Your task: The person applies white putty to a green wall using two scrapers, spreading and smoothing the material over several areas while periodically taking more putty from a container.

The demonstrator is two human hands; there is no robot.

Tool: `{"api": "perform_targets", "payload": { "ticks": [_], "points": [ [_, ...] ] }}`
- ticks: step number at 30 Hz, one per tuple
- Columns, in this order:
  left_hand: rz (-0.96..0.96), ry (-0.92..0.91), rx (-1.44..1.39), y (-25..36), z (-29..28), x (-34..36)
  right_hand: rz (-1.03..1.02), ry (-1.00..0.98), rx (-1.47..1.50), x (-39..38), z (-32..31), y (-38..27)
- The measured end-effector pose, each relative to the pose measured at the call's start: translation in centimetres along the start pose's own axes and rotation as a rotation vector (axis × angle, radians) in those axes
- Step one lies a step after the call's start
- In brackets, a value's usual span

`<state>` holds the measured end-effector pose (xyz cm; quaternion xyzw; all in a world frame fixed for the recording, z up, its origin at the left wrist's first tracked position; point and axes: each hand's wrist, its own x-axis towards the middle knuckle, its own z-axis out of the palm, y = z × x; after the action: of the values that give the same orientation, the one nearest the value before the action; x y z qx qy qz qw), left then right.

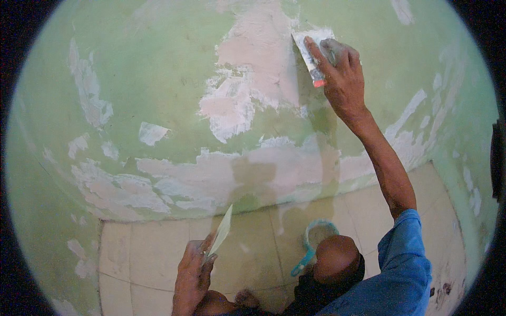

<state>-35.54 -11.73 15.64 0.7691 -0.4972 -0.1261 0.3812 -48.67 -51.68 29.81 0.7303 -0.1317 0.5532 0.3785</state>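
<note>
My right hand [345, 79] is raised to the green wall [179, 95], gripping a putty knife [304, 51]. Its wide, filler-smeared blade lies against the wall at the right edge of a tall pale filler patch [261, 50]. A small orange-red part shows at the tool's lower end. Down in front of my body, my left hand [194, 268] is closed around a thin, flat, pale spreader blade [222, 229]. That blade is tilted upward, seen nearly edge-on and held apart from the wall. Whether it has a handle is hidden by my fingers.
Rough filler [279, 163] runs along the wall's base, with smaller patches at both sides. Light tiles [240, 253] cover the floor. A teal ring-shaped thing [307, 245] with a handle-like strip sits beside my bent knee [337, 258], partly hidden by it. Side walls stand left and right.
</note>
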Motion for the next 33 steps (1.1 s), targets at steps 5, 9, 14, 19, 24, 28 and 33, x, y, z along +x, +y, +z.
{"api": "perform_targets", "payload": {
  "ticks": [5,9,14,19,24,28,33],
  "points": [
    [0.067,-0.011,-0.035,-1.3,0.9,0.6,-0.031,-0.088,0.019,-3.0,-0.1,-0.4],
    [0.043,-0.006,-0.089,-1.0,0.8,0.5,-0.001,-0.181,0.015,-4.8,-1.8,-0.5],
    [0.007,-0.014,-0.037,-0.9,0.9,0.7,0.009,-0.047,0.049,-0.5,-1.2,0.3],
    [0.116,0.03,0.018,-2.1,1.0,0.3,-0.023,-0.066,-0.028,-0.2,1.0,1.1],
    [0.052,0.027,-0.02,-1.8,0.7,0.1,0.015,-0.186,-0.028,-4.0,-1.6,2.9],
    [0.045,0.022,-0.071,-1.1,0.9,0.0,0.187,-0.05,-0.029,-0.9,-1.3,2.3],
    [0.029,0.045,-0.086,-1.8,1.0,-0.3,0.064,-0.035,0.002,1.3,0.8,-1.3]
  ]
}}
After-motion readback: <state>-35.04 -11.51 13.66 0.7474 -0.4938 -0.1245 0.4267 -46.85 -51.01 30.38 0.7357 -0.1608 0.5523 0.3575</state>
